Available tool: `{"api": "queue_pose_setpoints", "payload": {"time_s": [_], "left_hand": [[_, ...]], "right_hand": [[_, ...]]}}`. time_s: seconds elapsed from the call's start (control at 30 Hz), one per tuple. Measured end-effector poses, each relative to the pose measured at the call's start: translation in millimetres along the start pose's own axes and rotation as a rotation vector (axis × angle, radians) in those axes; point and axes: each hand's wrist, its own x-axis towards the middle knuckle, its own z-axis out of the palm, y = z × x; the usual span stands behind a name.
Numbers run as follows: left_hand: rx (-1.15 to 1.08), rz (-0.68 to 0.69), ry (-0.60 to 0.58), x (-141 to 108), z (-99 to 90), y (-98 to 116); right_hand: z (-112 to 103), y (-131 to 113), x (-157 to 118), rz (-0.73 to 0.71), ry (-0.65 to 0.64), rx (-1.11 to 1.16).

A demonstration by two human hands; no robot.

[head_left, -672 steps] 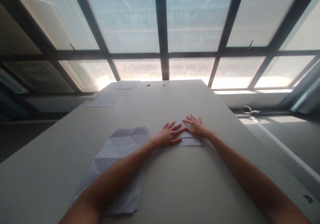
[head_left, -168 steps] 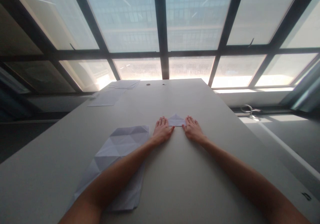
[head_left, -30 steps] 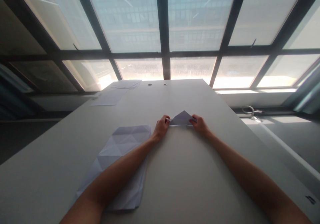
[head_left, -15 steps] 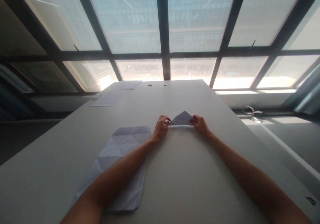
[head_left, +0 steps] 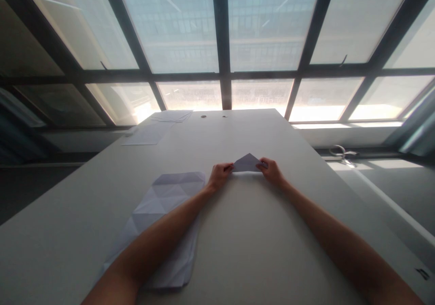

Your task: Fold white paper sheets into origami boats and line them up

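Note:
A small folded paper, roughly triangular with its point away from me, is held between my two hands over the white table. My left hand pinches its left corner, fingers closed. At the right corner, my right hand grips the paper between thumb and fingers. A larger creased paper with triangular fold lines lies on the table, partly under my left forearm.
Loose white sheets lie at the far left of the table, with more sheets behind them. Two small round holes show near the far edge. Beyond the right edge sits a white looped object. Large windows stand ahead.
My left hand's fingers have closed on the left corner of the folded paper. The paper's peak has dipped slightly and shifted a little left. My right hand has barely moved.

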Motion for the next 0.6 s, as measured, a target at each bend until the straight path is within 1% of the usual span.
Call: {"api": "queue_pose_setpoints", "payload": {"time_s": [0.1,0.2,0.3,0.43,0.6], "left_hand": [[-0.021,-0.033,0.023,0.6,-0.4,1.1],[-0.015,-0.08,0.053,1.4,-0.8,2.0],[0.023,-0.053,0.055,2.0,-1.4,2.4],[0.103,-0.028,0.064,1.6,-2.5,2.0],[0.174,-0.029,-0.014,0.2,-3.5,1.0]], "right_hand": [[1.3,-1.1,-1.2,-0.001,0.002,-0.001],[2.6,-2.1,-2.1,-0.003,0.029,-0.02],[3.6,-2.1,-2.4,-0.022,0.046,-0.032],[4.1,-0.8,-2.0,-0.027,0.03,-0.045],[3.8,0.3,-0.8,-0.039,0.018,-0.051]]}}
